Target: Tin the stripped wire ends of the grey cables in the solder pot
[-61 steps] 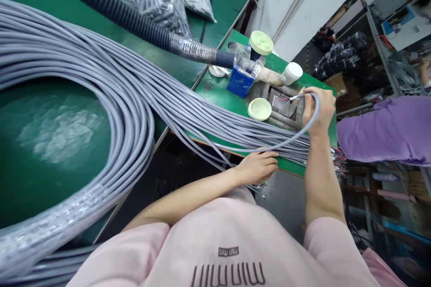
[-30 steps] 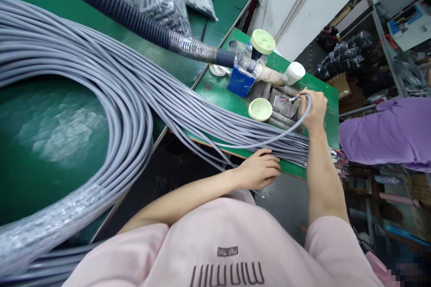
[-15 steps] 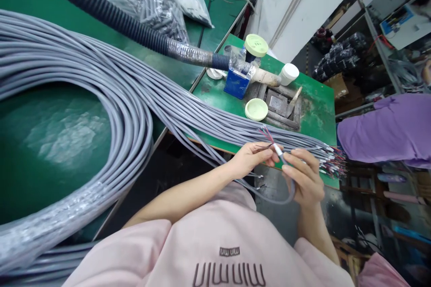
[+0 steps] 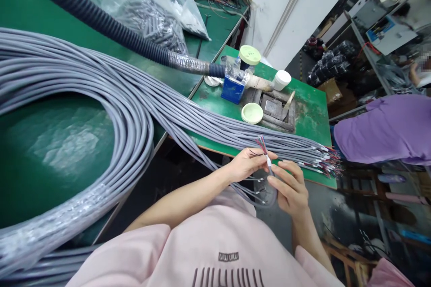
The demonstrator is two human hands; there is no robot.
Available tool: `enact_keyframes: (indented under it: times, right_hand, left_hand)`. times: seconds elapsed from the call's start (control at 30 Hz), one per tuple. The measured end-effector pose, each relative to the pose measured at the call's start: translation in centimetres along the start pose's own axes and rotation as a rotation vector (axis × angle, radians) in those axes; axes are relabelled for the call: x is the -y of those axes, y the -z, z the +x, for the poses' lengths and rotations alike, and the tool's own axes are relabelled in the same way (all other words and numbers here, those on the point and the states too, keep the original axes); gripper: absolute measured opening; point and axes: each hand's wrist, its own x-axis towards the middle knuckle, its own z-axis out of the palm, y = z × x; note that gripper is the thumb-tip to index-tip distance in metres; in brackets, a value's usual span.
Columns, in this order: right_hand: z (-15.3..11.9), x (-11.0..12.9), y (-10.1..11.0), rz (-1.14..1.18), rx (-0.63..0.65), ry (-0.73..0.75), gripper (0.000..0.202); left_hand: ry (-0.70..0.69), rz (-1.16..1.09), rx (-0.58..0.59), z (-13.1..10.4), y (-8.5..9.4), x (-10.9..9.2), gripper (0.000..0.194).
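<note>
A grey cable (image 4: 273, 197) loops up between my hands, its end pointing away from me. That end has a white wrap (image 4: 268, 161) and a fan of thin red, blue and dark wires (image 4: 261, 142). My left hand (image 4: 247, 164) pinches the cable end at the wrap, and a dark wire sticks out by its fingers. Just below the wrap, the fingertips of my right hand (image 4: 291, 186) are closed on the grey jacket. Behind my hands lies a thick bundle of grey cables (image 4: 215, 121), whose stripped ends (image 4: 326, 159) gather at the right.
A blue box (image 4: 233, 89) joins a black corrugated hose (image 4: 134, 38). Near it are a square metal pot (image 4: 273, 106), a pale green lid (image 4: 252, 113) and a white cup (image 4: 282, 80). Plastic bags (image 4: 151, 18) lie at the back left. A person in purple (image 4: 384, 128) is at the right.
Both hands and the cable end have shifted slightly left and toward me in view. The wires now point more upright. The whole scene has shifted a little with the camera.
</note>
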Motion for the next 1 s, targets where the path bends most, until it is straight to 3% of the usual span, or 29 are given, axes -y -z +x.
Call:
enact_keyframes:
  times: [0.3,0.43,0.57,0.67,0.8,1.0]
  right_hand:
    - [-0.2,0.2,-0.2,0.031,0.009,-0.014,0.046]
    - [-0.3,0.4,-0.5,0.129,-0.019,-0.071,0.050]
    - [-0.4,0.8,-0.7,0.277,-0.062,-0.289,0.041]
    - [-0.5,1.0,-1.2,0.240,-0.103,-0.511,0.026]
    - [-0.5,1.1,-2.3,0.144,0.008,-0.710,0.014]
    - [-0.1,0.9,-2.8,0.465,0.130,-0.851,0.028]
  left_hand:
    - [0.021,-0.011,-0.025,-0.2,-0.2,-0.1,0.037]
    - [-0.008,0.092,-0.040,0.1,0.3,0.0,0.040]
    - [-0.086,0.348,-0.124,0.1,0.1,-0.5,0.033]
    - [-0.161,0.520,-0.160,0.0,-0.6,-1.0,0.034]
    - [-0.204,0.651,-0.201,-0.2,-1.4,-1.1,0.035]
    - [-0.213,0.749,-0.231,-0.4,-1.8,-1.6,0.037]
